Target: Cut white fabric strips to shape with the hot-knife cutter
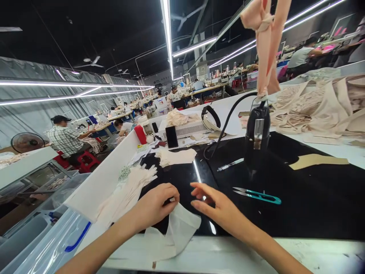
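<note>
My left hand (161,203) pinches the upper edge of a cream fabric piece (182,224), which drapes over the front edge of the black work surface (285,220). To its right, my right hand (212,201) hovers with fingers apart and nothing between them. Teal thread snips (264,196) lie on the black surface right of that hand. Behind them is a pen (230,164). A cream fabric piece (176,156) rests flat beyond my hands, and a stack of pale fabric strips (131,186) spreads out on the left.
A black corded device (258,129) hangs over the surface, with peach fabric strips (265,49) tied above it. A phone (171,137) stands upright at the back. Fabric heaps (327,102) fill the far right. A white side panel (105,171) borders the left, and a person (64,135) sits beyond it.
</note>
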The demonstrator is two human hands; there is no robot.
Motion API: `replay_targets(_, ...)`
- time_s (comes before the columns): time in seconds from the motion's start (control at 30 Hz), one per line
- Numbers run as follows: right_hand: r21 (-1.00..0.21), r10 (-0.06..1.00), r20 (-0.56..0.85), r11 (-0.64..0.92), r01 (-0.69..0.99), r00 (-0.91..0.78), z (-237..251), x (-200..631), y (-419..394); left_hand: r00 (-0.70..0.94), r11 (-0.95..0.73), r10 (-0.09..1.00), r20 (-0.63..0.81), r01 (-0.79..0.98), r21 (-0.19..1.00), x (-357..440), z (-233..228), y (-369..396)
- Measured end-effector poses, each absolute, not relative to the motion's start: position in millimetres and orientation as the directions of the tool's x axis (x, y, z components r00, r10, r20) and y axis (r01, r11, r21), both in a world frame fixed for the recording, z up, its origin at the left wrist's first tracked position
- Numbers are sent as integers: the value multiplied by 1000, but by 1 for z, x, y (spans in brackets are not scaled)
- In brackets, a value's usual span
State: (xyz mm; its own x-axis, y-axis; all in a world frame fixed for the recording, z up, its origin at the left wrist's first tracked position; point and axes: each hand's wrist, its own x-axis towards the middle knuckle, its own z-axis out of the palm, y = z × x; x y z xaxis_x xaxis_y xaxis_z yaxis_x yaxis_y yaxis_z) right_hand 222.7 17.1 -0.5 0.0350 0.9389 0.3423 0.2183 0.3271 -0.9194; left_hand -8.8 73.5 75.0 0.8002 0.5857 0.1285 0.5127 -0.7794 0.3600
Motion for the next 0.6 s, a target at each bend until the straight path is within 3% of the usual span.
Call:
replay_targets(0.17, -977, 974, 175, 190, 98, -142, -10, 209, 12, 749, -698, 658, 75, 569, 434, -6, 99, 71)
replay_targets(0.33, -991, 984, 97, 109, 77, -152, -5, 216, 5, 684, -609, 729, 19, 635, 476, -10, 102, 73)
replay_targets(0.47, -996, 990, 24, 36, 83, -137, -3, 221, 2, 690, -514, 715, -115, 630, 582, -12, 98, 77)
replay_targets(0.6, -999, 984, -30, -23, 39, -177, -9, 220, -2, 700, -443, 699, -148, 586, 678, -11, 97, 81)
